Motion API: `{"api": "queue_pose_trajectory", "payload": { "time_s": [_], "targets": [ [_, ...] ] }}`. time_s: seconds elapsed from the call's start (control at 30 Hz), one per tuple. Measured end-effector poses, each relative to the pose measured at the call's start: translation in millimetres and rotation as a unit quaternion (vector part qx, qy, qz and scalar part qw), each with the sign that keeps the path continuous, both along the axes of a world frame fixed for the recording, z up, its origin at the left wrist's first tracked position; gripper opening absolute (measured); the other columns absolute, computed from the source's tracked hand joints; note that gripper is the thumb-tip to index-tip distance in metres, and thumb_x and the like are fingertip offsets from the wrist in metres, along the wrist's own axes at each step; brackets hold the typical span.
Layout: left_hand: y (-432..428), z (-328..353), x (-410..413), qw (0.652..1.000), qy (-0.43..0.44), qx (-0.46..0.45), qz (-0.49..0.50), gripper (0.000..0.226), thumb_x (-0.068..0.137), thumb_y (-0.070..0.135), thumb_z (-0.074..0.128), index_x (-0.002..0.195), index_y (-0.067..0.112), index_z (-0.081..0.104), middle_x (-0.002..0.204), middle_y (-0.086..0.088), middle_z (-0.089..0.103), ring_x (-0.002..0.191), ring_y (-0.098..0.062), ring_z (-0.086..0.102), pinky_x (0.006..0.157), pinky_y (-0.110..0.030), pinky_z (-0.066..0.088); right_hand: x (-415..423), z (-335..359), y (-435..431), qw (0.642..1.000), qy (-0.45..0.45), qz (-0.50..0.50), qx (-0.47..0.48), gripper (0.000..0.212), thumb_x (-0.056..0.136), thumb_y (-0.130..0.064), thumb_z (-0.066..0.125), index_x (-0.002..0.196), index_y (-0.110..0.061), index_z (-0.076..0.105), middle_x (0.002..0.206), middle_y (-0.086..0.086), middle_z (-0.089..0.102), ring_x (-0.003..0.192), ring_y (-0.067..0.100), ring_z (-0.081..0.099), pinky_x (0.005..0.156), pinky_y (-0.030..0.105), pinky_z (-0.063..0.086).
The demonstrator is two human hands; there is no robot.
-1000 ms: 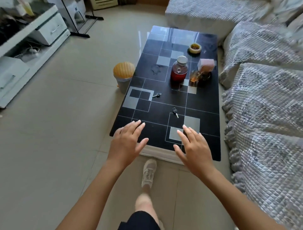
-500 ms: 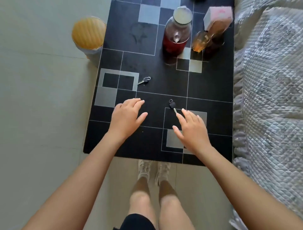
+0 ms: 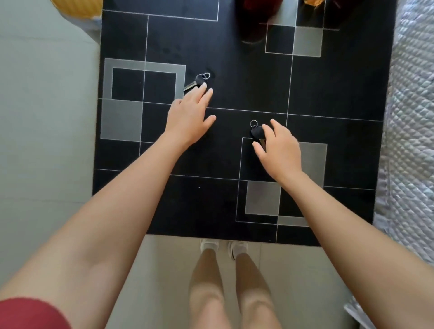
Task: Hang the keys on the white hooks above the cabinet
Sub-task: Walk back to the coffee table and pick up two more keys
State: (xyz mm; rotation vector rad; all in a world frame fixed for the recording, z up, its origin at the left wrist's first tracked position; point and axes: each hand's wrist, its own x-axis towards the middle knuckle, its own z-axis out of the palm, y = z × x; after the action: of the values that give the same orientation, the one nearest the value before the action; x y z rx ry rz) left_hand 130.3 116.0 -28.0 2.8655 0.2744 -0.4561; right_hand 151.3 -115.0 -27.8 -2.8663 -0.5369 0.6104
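Observation:
Two keys with black heads and small metal rings lie on the black glass coffee table (image 3: 234,202). The left key (image 3: 197,82) rests at the table's left side; the fingertips of my left hand (image 3: 190,115) reach its black head, fingers spread. The right key (image 3: 256,131) lies near the table's middle. My right hand (image 3: 279,150) is over it, with thumb and forefinger on either side of its blade, which is partly hidden. Neither key is lifted. The white hooks and the cabinet are out of view.
A red-filled jar (image 3: 253,21) and an amber glass item (image 3: 312,2) stand at the table's far edge, cut off by the frame. A yellow-lidded bin (image 3: 75,9) sits on the floor at top left. A quilted sofa cover (image 3: 408,117) borders the right side.
I have leaned in over the table. Both hands moved forward: the left reached the left key, the right came down around the right key.

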Motion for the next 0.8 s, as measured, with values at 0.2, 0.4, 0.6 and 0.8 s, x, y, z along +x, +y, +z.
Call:
{"api": "queue_pose_trajectory", "payload": {
  "time_s": [0.2, 0.4, 0.6, 0.8],
  "targets": [
    [11.3, -26.5, 16.4, 0.997, 0.076, 0.030, 0.000, 0.073, 0.095, 0.055, 0.033, 0.152, 0.018, 0.008, 0.162, 0.000, -0.002, 0.148, -0.017, 0.003, 0.117, -0.047, 0.019, 13.6, -18.8, 5.9, 1.000, -0.005, -0.022, 0.015, 0.051, 0.093, -0.031, 0.053, 0.136, -0.006, 0.046, 0.149, 0.013, 0.039, 0.137, 0.028, 0.035, 0.106, 0.044, 0.033],
    [17.0, -25.7, 21.2, 0.999, 0.036, 0.010, 0.016, 0.067, 0.094, 0.053, 0.037, 0.150, 0.018, 0.023, 0.161, 0.003, 0.014, 0.146, -0.018, 0.019, 0.108, -0.045, 0.029, 16.5, -25.6, 12.5, 0.999, -0.024, -0.032, 0.032, 0.037, 0.090, -0.025, 0.057, 0.122, -0.007, 0.059, 0.127, 0.010, 0.053, 0.111, 0.030, 0.053, 0.087, 0.041, 0.039],
    [10.3, -21.5, 10.0, 0.998, -0.063, 0.020, 0.011, 0.044, 0.096, 0.038, 0.043, 0.137, 0.022, 0.046, 0.133, -0.001, 0.056, 0.116, -0.027, 0.052, 0.089, -0.042, 0.037, 16.6, -25.8, 17.8, 0.995, -0.008, -0.081, 0.063, 0.033, 0.087, -0.024, 0.062, 0.118, -0.012, 0.060, 0.115, 0.008, 0.056, 0.100, 0.029, 0.055, 0.082, 0.038, 0.041],
    [9.8, -33.3, 16.1, 0.994, -0.045, -0.021, 0.100, 0.051, 0.093, 0.028, 0.054, 0.142, 0.025, 0.041, 0.147, 0.001, 0.042, 0.131, -0.022, 0.041, 0.095, -0.043, 0.038, 15.8, -26.8, 17.7, 0.982, 0.039, -0.154, 0.103, 0.036, 0.081, -0.025, 0.069, 0.116, -0.020, 0.061, 0.112, 0.002, 0.056, 0.095, 0.022, 0.058, 0.082, 0.035, 0.047]
  ]
}}
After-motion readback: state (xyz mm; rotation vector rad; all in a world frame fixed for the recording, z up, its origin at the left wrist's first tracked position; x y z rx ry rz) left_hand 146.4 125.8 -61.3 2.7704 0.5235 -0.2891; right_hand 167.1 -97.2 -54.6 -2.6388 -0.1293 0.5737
